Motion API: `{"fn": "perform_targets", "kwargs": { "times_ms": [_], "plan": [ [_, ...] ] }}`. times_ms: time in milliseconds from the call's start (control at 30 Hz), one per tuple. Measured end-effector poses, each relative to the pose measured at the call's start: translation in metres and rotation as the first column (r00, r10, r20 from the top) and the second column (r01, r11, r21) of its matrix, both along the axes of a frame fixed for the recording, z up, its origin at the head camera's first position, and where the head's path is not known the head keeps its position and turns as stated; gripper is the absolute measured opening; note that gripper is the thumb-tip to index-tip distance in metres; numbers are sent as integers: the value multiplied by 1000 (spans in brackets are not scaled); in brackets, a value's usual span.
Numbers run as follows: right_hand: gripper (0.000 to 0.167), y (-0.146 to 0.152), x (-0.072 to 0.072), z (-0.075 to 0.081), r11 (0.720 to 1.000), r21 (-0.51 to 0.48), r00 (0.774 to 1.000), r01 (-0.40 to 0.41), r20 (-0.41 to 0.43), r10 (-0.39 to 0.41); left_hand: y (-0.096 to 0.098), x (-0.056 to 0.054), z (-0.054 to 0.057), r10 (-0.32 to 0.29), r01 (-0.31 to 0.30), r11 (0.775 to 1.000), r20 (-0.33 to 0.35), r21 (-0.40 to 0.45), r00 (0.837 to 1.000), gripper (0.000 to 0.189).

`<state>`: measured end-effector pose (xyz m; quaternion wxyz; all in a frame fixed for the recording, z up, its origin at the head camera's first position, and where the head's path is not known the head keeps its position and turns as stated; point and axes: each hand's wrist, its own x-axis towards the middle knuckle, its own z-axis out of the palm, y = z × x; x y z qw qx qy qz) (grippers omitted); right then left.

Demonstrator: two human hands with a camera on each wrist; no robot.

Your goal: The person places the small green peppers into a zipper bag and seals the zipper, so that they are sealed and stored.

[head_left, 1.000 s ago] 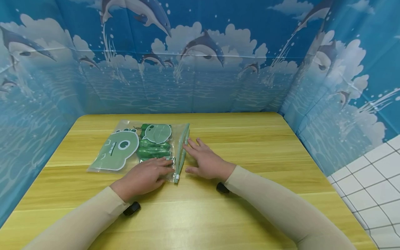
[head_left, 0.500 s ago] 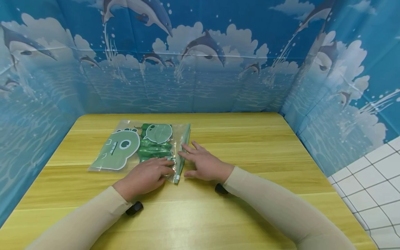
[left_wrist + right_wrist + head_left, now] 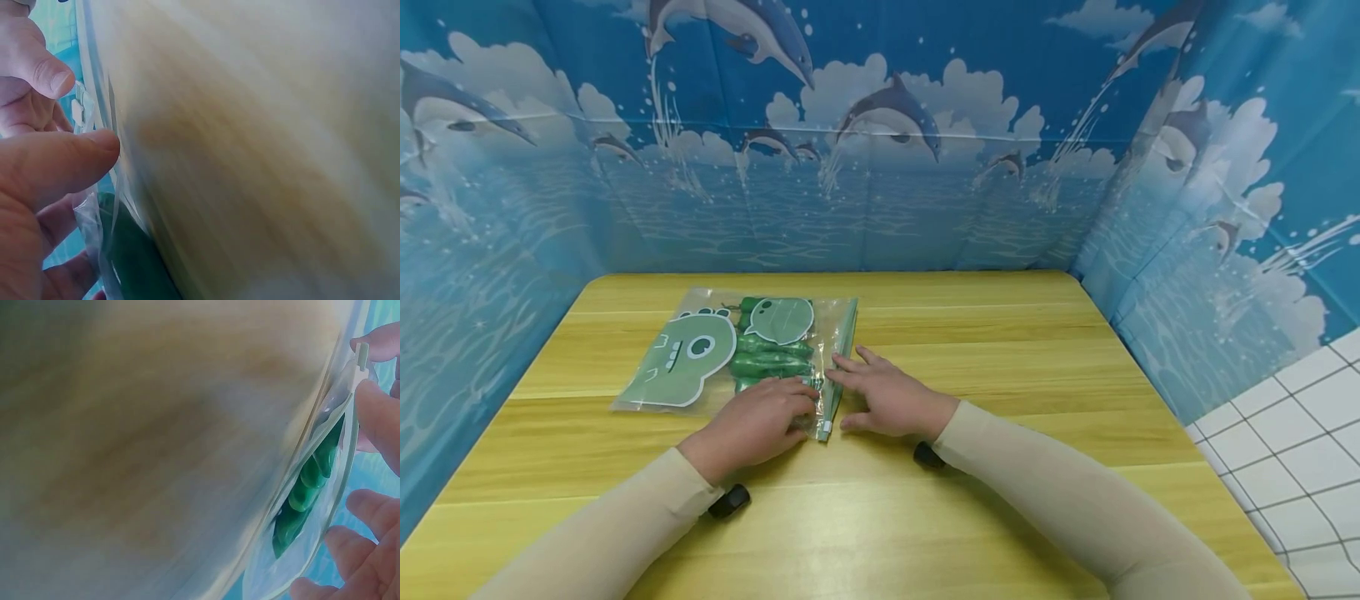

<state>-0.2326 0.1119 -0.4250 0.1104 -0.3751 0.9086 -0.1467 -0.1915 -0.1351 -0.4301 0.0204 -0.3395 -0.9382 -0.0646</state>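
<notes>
A clear plastic slider bag printed with a green one-eyed monster lies flat on the table. Long shiny green vegetables, their exact kind unclear, are inside. My left hand rests on the bag's near side, close to its mouth, with thumb and fingers apart in the left wrist view. Spread over the green zip edge are the fingers of my right hand, touching it. Its thumb is beside the white slider at the near corner. The right wrist view shows the bag's mouth gaping, green contents visible within.
The yellow wood-grain table extends around the bag, with bare wood to the right and in front. A blue dolphin-print curtain encloses the back and sides. White tiles show at far right.
My right hand has moved slightly left and nearer, fingers coming over the zip edge. The bag's mouth looks flatter from above. My left hand has shifted only slightly.
</notes>
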Motion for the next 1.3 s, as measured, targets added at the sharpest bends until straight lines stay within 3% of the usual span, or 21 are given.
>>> {"fn": "perform_targets", "kwargs": {
  "times_ms": [167,567,1000,1300],
  "plan": [
    [84,0,-1,-2,1000,5,1000,0,1,0,1,0,-1,-5,5,1000,-13,15,1000,5],
    [81,-1,0,0,1000,8,1000,-22,-1,22,0,1,0,-12,13,999,-8,38,1000,11],
    [73,-6,0,2,999,-11,998,-43,-43,42,-9,1,4,-52,50,990,7,130,999,8],
    [63,-10,0,3,996,-71,995,-55,-82,49,-14,2,8,4,-11,975,34,221,999,10]
  ]
}}
